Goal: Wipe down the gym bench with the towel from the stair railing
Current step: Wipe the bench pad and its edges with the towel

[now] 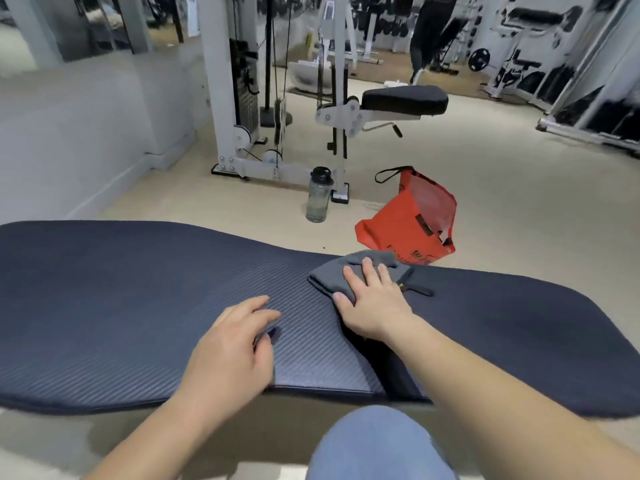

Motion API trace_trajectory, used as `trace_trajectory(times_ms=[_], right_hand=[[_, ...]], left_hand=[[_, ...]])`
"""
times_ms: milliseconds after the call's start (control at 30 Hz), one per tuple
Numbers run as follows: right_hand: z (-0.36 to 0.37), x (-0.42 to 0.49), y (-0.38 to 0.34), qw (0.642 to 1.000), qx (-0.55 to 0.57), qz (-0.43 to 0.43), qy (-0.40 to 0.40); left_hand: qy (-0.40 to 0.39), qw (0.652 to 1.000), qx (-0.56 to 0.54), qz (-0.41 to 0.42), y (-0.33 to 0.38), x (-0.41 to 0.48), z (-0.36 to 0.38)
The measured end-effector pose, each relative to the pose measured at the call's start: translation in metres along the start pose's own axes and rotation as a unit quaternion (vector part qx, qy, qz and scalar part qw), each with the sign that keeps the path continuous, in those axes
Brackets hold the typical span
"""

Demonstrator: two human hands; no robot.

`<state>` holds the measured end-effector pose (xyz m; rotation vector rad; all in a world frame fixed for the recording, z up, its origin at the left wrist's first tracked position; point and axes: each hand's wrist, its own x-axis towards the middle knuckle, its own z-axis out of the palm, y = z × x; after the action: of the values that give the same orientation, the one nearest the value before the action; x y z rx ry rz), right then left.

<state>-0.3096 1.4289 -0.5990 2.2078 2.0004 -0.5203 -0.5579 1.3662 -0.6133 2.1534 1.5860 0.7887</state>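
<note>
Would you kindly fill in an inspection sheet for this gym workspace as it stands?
Surface: dark ribbed bench pad, with a gap between its two sections.
Job's things: grey towel lying folded on the bench.
Clutter: water bottle upright and red bag slumped on the floor beyond the bench.
Grips: right hand flat on the towel; left hand on bare pad, fingers loosely curled.
Cables: machine cable on the weight stack frame.
Surroundings: padded seat, racks, and a person standing at the back.
</note>
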Motion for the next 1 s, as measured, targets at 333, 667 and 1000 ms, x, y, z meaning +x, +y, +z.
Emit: trace_trajectory(times_ms=[333, 667, 1000], right_hand=[[-0.032, 0.000, 0.130, 1.000, 0.020, 0.004, -0.009], [-0.021, -0.054, 0.249, 0.998, 0.036, 0.007, 0.055], [0.009, -0.104, 0.330, 0.947, 0.100, 0.269, 0.147]], left_hand=[[-0.155, 0.979, 0.121, 0.059, 0.087, 0.076, 0.033], [-0.207, 0.957, 0.129, 0.154, 0.212, 0.109, 0.130], [-0.135, 0.958, 0.023, 0.254, 0.243, 0.052, 0.185]])
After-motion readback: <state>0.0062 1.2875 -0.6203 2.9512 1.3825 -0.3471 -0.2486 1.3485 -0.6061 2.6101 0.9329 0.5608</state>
